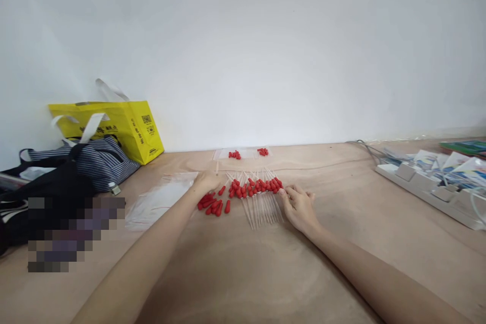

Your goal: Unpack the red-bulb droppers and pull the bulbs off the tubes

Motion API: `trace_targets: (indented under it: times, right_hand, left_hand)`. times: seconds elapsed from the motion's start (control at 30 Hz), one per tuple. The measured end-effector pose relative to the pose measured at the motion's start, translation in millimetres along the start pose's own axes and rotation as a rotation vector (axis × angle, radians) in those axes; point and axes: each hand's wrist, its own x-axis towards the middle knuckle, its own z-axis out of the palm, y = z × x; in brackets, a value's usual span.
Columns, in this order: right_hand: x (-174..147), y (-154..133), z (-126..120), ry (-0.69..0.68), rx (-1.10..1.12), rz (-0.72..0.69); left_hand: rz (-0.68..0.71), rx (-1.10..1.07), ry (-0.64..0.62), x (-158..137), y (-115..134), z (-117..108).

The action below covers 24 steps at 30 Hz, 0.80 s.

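Note:
Glass droppers with red rubber bulbs (255,188) lie side by side in two facing rows, their thin clear tubes (264,211) pointing toward and away from me. At the right end of the rows, my right hand (299,207) has its thumb and forefinger closed at the outermost red bulb. My left hand (206,182) is curled above the left side, slightly blurred, its fingertips mostly hidden. A thin pale piece (216,167) sticks up beside it; whether the hand holds it is unclear. Loose red bulbs (214,206) are heaped just below that hand.
Clear plastic bags (159,200) lie left of the bulbs. Another bagged set of droppers (246,153) rests by the wall. A yellow bag (140,131) and a striped bag (102,162) stand at left; a white power strip (429,195) with plugs and cables is at right.

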Motion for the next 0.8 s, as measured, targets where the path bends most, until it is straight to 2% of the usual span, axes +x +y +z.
trace_targets:
  times: [0.07,0.13,0.23,0.3,0.37,0.5,0.63,0.8]
  right_hand:
    - [-0.2,-0.7,0.1,0.055,0.003,-0.019]
    - [-0.7,-3.5,-1.4,0.101,0.009,-0.054]
    - [-3.3,-13.4,-6.8,0.109,0.004,-0.159]
    - [-6.3,-22.7,-10.5,0.061,-0.016,-0.276]
    - [-9.9,-31.8,-11.2,-0.004,-0.041,-0.413]
    - [-15.9,-42.5,-0.8,-0.05,-0.049,-0.599]
    - [-17.7,-43.9,11.8,-0.019,-0.037,-0.616]
    - [-17.8,-43.0,11.8,-0.007,-0.032,-0.617]
  left_hand:
    - [0.044,0.019,-0.004,-13.7,3.3,-9.6]
    - [0.145,0.025,-0.004,-35.1,5.2,-13.8]
    - [0.529,0.022,-0.008,-72.7,4.3,-6.5]
    - [0.709,0.032,0.048,-93.1,2.4,5.0]
    - [0.801,0.011,0.114,-105.9,1.2,17.2]
    - [0.841,-0.084,0.22,-113.4,2.4,32.6]
    - [0.865,-0.124,0.226,-113.2,2.8,34.5]
    - [0.858,-0.09,0.212,-112.0,-0.9,29.2]
